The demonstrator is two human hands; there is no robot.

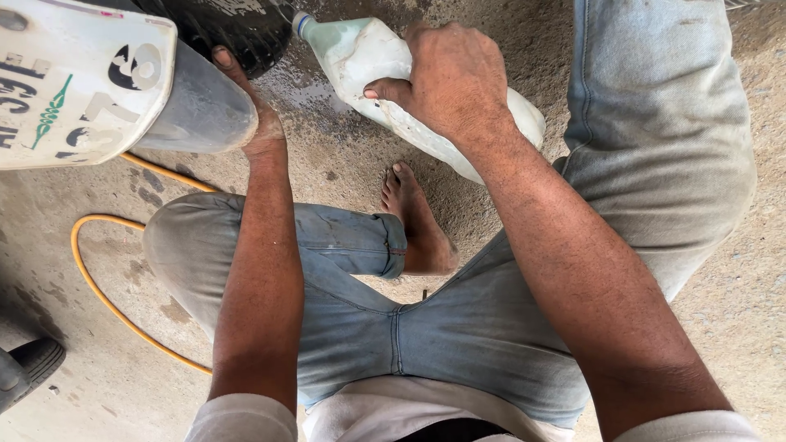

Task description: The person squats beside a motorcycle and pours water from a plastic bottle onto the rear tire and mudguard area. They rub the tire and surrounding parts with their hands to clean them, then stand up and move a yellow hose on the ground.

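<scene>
We're looking straight down past our knees at a wet concrete floor (344, 164). Our right hand (450, 78) is clamped around a white plastic bottle (368, 61), fingers wrapped over its body, thumb on the near side. The bottle lies tilted, its blue-ringed neck (303, 24) pointing up and left toward the black tyre (237, 29) at the top edge. Our left hand (254, 115) is up against the grey mudguard (205, 106), fingers tucked behind it, so we can't tell whether they grip it or just press on it. A white plate (74, 82) with dark markings covers the mudguard's near end. Below, a bare foot (413, 217) rests flat on the floor between our jeans-clad legs (458, 327). A yellow hose (106, 286) loops across the floor on the left, near another tyre (29, 368) in the corner.
</scene>
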